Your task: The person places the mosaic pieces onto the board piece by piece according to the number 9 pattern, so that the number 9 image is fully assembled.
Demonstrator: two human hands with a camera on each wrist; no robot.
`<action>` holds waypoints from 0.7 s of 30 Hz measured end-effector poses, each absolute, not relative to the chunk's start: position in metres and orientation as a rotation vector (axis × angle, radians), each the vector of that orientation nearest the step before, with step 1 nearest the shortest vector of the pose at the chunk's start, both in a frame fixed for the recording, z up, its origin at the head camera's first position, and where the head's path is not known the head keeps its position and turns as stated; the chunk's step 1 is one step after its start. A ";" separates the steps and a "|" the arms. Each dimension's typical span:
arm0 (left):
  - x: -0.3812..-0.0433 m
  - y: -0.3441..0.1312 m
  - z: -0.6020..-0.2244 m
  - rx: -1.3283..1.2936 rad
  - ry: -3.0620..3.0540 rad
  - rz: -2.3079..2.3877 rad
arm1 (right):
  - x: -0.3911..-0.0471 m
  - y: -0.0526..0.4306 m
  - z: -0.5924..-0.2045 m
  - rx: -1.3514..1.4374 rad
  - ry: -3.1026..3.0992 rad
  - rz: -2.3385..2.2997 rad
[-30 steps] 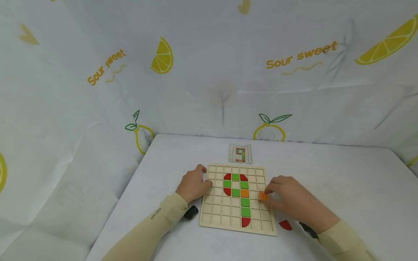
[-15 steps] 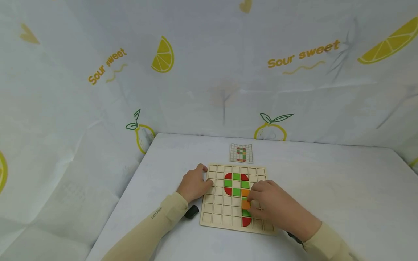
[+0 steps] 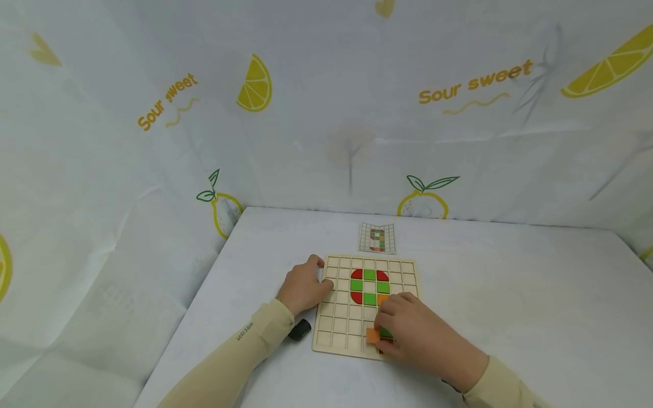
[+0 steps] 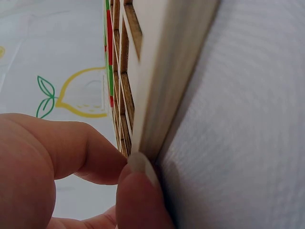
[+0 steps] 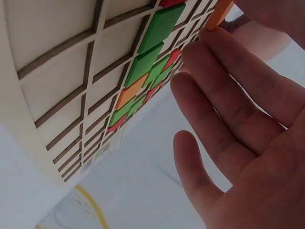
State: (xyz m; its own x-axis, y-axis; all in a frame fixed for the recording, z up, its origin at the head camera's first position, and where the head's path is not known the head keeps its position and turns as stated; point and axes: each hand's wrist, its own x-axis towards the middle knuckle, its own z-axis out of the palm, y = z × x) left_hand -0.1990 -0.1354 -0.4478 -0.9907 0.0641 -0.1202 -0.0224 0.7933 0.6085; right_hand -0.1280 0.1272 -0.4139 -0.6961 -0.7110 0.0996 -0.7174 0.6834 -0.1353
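Observation:
A square wooden grid board [image 3: 339, 310] lies on the table, with red, green and orange tiles set in it in the shape of a 9. At its left edge my left hand [image 3: 302, 288] grips the board; the left wrist view shows thumb [image 4: 140, 191] and a finger meeting at the rim. My right hand [image 3: 418, 337] pinches an orange square tile [image 3: 373, 336] over the lower middle of the board, left of the 9's stem. That tile [image 5: 220, 13] shows at the fingertips in the right wrist view. The right hand hides part of the stem and the board's lower right corner.
A small pattern card [image 3: 363, 239] showing a similar coloured figure lies behind the board. A black object [image 3: 300, 330] sits beside the left wrist. The white table [image 3: 510, 283] ends at a cloth backdrop [image 3: 316, 85] printed with lemons.
My right hand has carried the orange tile leftward and nearer the person, from the board's right side across the stem. The left hand stays at the board's edge.

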 end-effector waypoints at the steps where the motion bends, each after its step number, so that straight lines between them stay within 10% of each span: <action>1: -0.199 -0.135 -0.448 0.034 2.847 0.970 | -0.127 0.127 -0.415 1.208 -2.859 0.251; 21: -0.199 -0.135 -0.448 0.034 2.852 0.956 | -0.123 0.123 -0.426 1.252 -2.808 0.219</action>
